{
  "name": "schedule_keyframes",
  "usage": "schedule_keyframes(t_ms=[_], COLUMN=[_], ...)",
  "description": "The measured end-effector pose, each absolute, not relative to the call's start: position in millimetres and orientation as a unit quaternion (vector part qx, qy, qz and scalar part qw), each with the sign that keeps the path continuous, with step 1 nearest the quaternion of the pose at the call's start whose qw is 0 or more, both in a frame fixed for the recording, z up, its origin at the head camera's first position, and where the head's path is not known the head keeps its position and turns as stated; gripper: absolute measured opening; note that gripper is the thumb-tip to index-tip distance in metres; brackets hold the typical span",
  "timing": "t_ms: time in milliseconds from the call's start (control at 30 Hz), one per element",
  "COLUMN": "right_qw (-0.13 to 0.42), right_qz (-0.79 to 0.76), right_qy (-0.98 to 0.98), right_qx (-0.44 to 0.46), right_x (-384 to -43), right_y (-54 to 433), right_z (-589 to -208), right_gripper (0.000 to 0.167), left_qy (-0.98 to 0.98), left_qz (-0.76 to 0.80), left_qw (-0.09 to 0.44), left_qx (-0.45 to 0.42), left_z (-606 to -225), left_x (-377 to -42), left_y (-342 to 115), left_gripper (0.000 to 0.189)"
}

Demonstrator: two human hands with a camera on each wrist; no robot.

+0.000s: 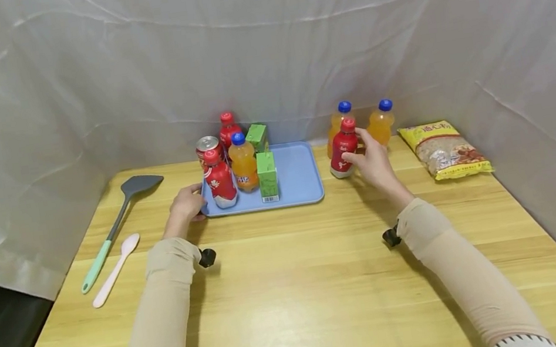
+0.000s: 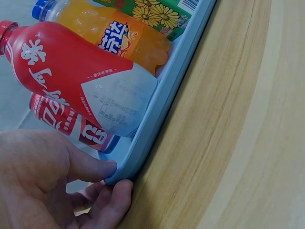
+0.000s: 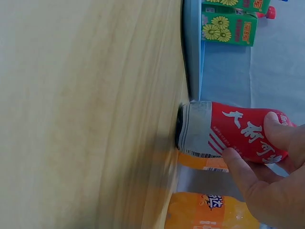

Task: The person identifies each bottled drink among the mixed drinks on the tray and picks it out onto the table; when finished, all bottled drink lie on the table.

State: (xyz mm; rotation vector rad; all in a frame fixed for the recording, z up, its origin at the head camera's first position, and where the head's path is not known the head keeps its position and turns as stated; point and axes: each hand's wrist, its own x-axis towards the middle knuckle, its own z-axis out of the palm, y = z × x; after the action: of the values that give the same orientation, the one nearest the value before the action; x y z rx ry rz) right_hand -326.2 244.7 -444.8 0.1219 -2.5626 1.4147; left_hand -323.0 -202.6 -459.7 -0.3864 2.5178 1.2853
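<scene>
My left hand [image 1: 186, 208] pinches the near left corner of a blue tray [image 1: 300, 176], thumb on the rim and curled fingers below it, as the left wrist view shows. On the tray stand a red bottle [image 2: 71, 71], an orange soda bottle [image 1: 243, 163], a red can [image 2: 64, 117], another red bottle [image 1: 228, 127] behind, and two green drink cartons [image 1: 268, 178]. To the right of the tray, my right hand [image 1: 375, 163] grips an upright red bottle with a white base [image 3: 238, 131]. Whether its base touches the table I cannot tell.
Two orange soda bottles [image 1: 381, 123] stand behind the right hand. A yellow bag of pasta [image 1: 445, 150] lies farther right. On the left lie a spatula [image 1: 119, 222] and a pale pink spoon [image 1: 118, 270]. Grey cloth [image 1: 261, 51] hangs behind the wooden table [image 1: 294, 290].
</scene>
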Motion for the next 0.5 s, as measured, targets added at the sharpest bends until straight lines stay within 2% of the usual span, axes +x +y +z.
schedule_keyframes(t_ms=[133,267,367,500], right_qw=[0.098,0.088,0.143,0.254], right_qz=[0.464,0.436,0.402,0.368], right_qy=[-0.88,-0.895,-0.904,-0.893], right_qx=[0.037,0.028,0.022,0.049], right_x=[-327,-321,-313,-304], right_y=[245,243,235,212], right_z=[-442,-434,-426,-411], right_gripper=[0.068,0.08,0.085,0.073], left_qy=[0.877,0.875,0.874,0.875], left_qz=[0.442,0.448,0.451,0.45], left_qw=[0.139,0.14,0.138,0.135], left_qx=[-0.124,-0.118,-0.117,-0.115], left_z=[-460,-461,-461,-458], left_x=[-325,-324,-322,-320], left_y=[-203,-205,-205,-205], left_gripper=[0.065,0.065,0.065,0.064])
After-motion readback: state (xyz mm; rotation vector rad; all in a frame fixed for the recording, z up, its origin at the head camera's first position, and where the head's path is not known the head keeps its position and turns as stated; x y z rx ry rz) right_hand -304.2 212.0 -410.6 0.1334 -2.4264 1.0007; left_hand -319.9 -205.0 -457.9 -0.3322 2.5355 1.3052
